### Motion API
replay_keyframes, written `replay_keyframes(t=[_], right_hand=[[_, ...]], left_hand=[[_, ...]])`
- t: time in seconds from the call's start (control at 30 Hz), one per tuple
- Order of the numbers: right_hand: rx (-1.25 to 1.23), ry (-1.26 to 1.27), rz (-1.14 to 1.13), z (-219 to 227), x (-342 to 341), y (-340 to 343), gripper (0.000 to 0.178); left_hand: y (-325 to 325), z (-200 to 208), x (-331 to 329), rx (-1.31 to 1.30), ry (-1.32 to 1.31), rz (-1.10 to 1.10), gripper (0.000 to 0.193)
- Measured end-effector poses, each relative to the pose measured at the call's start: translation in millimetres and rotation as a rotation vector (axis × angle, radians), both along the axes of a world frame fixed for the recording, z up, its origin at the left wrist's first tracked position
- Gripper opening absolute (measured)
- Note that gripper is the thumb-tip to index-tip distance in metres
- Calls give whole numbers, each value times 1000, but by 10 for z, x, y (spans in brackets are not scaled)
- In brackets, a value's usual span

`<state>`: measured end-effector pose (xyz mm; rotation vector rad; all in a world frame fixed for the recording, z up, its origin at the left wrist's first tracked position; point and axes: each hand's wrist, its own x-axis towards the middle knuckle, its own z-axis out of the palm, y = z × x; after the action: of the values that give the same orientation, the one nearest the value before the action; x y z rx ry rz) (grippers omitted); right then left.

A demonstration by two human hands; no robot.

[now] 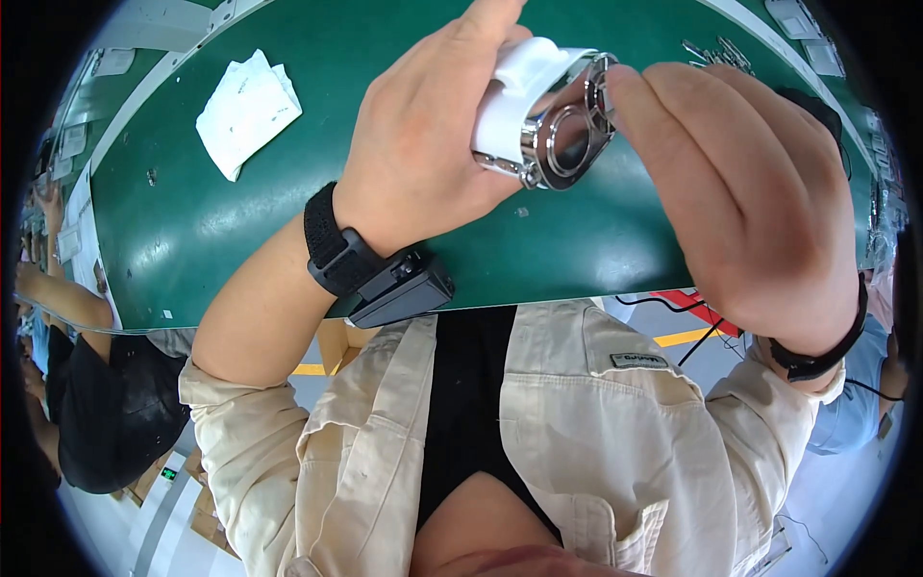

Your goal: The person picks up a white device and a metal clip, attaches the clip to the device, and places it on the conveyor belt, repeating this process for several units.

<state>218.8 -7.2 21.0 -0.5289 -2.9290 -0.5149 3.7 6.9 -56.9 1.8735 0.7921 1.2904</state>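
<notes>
My left hand (413, 135) is wrapped around a white-bodied device (502, 123) with a shiny chrome end, raised over the green table. A round chrome ring and a smaller round chrome part beside it make up that end, which faces my right side. My right hand (740, 173) is closed, with its fingertips pressed together at the smaller chrome part (600, 91). Whatever those fingertips pinch is hidden. A black strap with a dark box (404, 288) sits on my left wrist, and a black band (827, 346) circles the right one.
White folded papers or cloths (248, 113) lie on the green table (240, 240) at the far left. Several small metal pieces (719, 54) are heaped at the far right. Black cables (707, 332) hang below the table's near edge. Other people sit at both sides.
</notes>
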Motion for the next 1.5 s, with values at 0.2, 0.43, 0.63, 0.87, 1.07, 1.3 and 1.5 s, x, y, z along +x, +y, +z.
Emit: replay_keyframes(t=[0.2,0.43,0.63,0.87,1.07,1.3,1.5], right_hand=[[-149,176,-16,196,-70,-90,39],[-335,392,-51,70,-52,-140,37],[-203,290,-221,-131,-33,-340,41],[-173,285,-309,-116,76,-365,41],[-926,1096,-409,-21,122,-224,39],[-1462,1192,-232,-211,27,-216,47],[-1248,1163,-207,-170,193,-178,42]], left_hand=[[283,-278,29,745,-111,-135,93],[-136,154,-189,-23,400,-149,95],[35,-79,32,115,223,-157,97],[317,-276,218,700,-63,-202,95],[-4,123,198,311,74,-226,100],[-123,235,176,90,213,-183,107],[-76,306,340,69,187,-210,108]])
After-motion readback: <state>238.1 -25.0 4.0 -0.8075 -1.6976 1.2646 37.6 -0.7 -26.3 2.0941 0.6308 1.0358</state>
